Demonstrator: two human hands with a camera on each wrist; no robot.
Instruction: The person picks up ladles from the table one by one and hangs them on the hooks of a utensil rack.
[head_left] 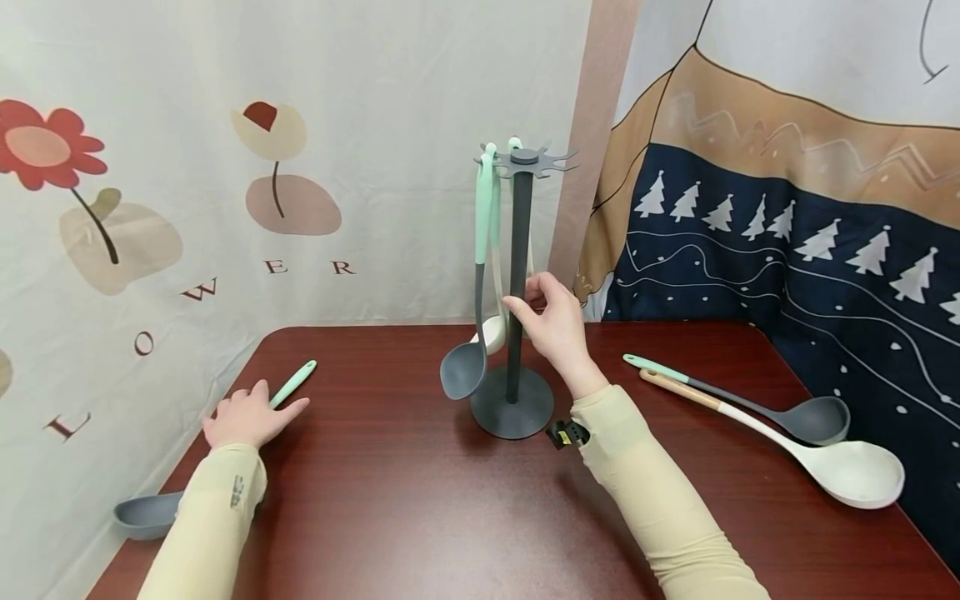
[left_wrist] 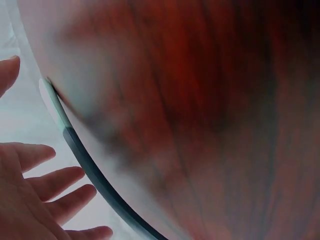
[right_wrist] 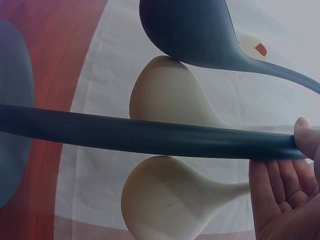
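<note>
A dark grey utensil stand (head_left: 519, 250) with a round base rises mid-table. My right hand (head_left: 553, 323) grips its post, thumb on one side and fingers on the other in the right wrist view. From the hooks hang a grey ladle (head_left: 463, 371) with a mint handle and two white ladles, one lower (right_wrist: 162, 197) and one upper (right_wrist: 167, 95) in the right wrist view. On the left, my left hand (head_left: 247, 417) is spread over another grey ladle (head_left: 146, 517); its mint handle end shows beyond the fingers, while hand and sleeve hide its middle.
To the right lie a grey ladle (head_left: 813, 421) with a mint handle and a larger white ladle (head_left: 862, 475) with a tan handle, side by side. Printed cloth (head_left: 420, 100) hangs behind and beside the reddish-brown table (head_left: 405, 500).
</note>
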